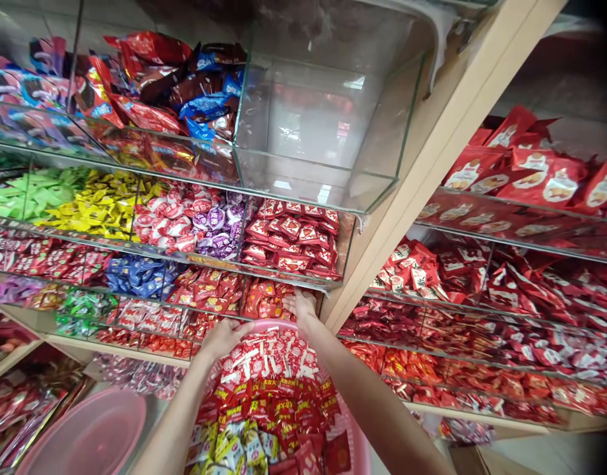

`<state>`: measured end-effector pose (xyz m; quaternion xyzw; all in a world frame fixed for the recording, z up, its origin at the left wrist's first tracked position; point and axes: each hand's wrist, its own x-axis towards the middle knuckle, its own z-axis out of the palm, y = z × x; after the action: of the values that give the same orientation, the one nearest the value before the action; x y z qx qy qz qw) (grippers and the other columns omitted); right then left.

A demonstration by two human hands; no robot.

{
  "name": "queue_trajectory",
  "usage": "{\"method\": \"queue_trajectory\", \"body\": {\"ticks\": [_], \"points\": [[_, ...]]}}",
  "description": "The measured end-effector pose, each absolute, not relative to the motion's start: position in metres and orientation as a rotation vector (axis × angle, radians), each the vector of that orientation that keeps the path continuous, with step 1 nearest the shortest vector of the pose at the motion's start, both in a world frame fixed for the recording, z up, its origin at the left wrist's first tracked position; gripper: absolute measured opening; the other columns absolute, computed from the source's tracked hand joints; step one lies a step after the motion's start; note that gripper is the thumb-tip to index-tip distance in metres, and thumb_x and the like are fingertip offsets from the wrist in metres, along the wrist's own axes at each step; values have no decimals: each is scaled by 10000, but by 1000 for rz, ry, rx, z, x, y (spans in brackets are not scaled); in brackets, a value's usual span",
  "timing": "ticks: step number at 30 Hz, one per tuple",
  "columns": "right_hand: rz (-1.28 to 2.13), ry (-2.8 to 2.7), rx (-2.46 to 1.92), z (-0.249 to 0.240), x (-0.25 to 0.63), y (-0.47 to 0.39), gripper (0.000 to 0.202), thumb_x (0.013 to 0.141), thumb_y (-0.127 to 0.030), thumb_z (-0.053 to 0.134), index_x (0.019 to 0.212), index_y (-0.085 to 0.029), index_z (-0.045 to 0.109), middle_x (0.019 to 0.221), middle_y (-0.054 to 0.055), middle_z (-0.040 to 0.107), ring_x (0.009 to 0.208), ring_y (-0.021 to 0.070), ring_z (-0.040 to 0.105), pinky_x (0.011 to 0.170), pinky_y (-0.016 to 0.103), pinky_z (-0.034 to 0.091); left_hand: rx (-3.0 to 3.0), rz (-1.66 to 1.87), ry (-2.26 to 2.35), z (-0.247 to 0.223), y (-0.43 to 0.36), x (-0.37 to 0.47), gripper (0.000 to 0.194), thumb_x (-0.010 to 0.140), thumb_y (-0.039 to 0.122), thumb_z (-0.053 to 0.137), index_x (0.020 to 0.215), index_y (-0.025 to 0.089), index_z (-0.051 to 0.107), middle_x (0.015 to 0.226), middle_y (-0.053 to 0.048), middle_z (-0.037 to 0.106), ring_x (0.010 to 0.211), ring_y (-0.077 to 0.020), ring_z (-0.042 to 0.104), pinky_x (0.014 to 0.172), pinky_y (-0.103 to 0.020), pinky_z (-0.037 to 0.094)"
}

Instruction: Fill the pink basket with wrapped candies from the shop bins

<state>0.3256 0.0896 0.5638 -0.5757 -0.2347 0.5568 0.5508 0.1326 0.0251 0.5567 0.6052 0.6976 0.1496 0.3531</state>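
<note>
While the left hand (224,338) is curling over the far rim of the pink basket (359,432), pinching its edge, the right hand (301,305) is extending with fingers loosely spread, reaching beside the red packets (266,298) in a low shelf compartment. The basket is sitting below the hands, holding red-and-white, red-and-yellow and yellow-and-white wrapped sweets (288,409). A pink basin (88,432) is resting at lower left, and a wooden post (432,178) is dividing the glass-fronted shelves (303,161).

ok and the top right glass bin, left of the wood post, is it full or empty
Empty: the bin shows bare glass and reflections inside, while the bin beside it holds wrapped snacks.
</note>
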Motion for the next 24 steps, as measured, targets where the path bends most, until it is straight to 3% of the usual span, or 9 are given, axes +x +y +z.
{"method": "queue_trajectory", "body": {"ticks": [9, 15, 19, 24], "points": [[1217, -600, -1312, 554, 331, 73, 304, 776, -382, 649, 760, -212, 397, 591, -28, 613, 578, 156, 667, 528, 237, 530, 1576, 364, 1790, 558, 26, 132, 569, 642, 779, 461, 539, 220, 440, 454, 42, 454, 537, -180, 521, 614, -270, 349], [1178, -708, -1254, 550, 338, 35, 334, 731, -479, 645, 756, -216, 442, 692, 4, 650, 628, 168, 656, 606, 285, 542, 1589, 365, 1793, 561, 26, 133, 562, 635, 775, 471, 536, 222, 460, 448, 39, 448, 520, -178, 504, 596, -264, 328], [1189, -924, -1216, 554, 350, 0, 353, 761, -545, 587, 774, -209, 481, 750, 24, 655, 642, 172, 637, 631, 305, 530, 1592, 359, 1811, 559, 27, 132, 578, 643, 783, 448, 529, 216, 447, 458, 43, 436, 527, -166, 494, 586, -253, 310], [1199, -1203, -1258, 574, 402, -47, 325, 816, -511, 559, 768, -190, 548, 733, 23, 630, 705, 181, 618, 716, 310, 499, 1589, 367, 1827, 553, 27, 131, 589, 633, 787, 462, 516, 211, 429, 438, 57, 380, 492, -139, 433, 553, -249, 268]]}}
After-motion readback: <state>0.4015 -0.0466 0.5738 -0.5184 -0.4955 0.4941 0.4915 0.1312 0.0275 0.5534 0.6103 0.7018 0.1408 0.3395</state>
